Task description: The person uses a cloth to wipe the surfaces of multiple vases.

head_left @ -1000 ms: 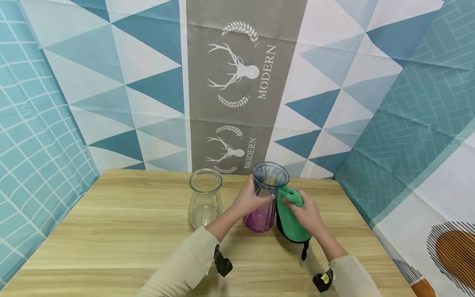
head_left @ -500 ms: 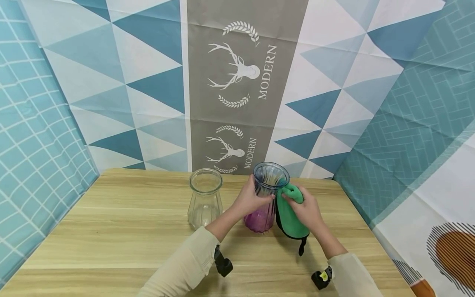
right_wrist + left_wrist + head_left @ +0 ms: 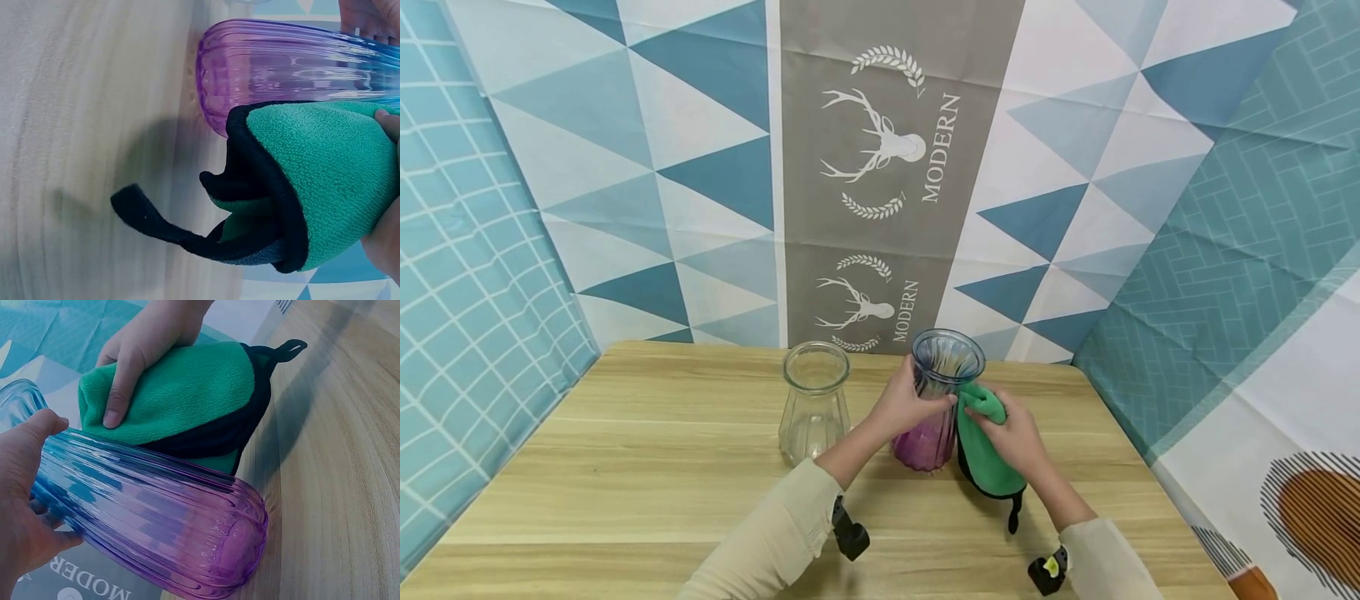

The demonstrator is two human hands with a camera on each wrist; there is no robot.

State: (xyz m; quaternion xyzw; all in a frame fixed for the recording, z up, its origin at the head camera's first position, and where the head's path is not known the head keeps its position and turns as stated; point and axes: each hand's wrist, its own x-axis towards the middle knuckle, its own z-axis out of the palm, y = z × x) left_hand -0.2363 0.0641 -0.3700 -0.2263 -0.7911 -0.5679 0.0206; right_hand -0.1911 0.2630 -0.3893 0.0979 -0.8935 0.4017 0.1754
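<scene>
A ribbed glass vase (image 3: 925, 433), blue at the rim and fading to purple at the base, stands upright on the wooden table. My left hand (image 3: 912, 400) grips it around the neck from the left, thumb in front. On the other side my right hand (image 3: 1018, 433) pinches a folded green cloth (image 3: 187, 394) with black edging and a hanging loop. The cloth lies against the vase's right side, just below the rim, and its lower part droops toward the table. In the right wrist view the cloth (image 3: 331, 169) overlaps the purple vase (image 3: 269, 69).
A clear glass vase (image 3: 815, 417) stands to the left of the coloured one, close to my left forearm. The wooden table (image 3: 625, 467) ends at a patterned backdrop (image 3: 715, 167) behind, with more patterned sheets at both sides.
My right hand and the cloth shift slightly up and then back down along the vase's right side. The left hand and both vases stay in place.
</scene>
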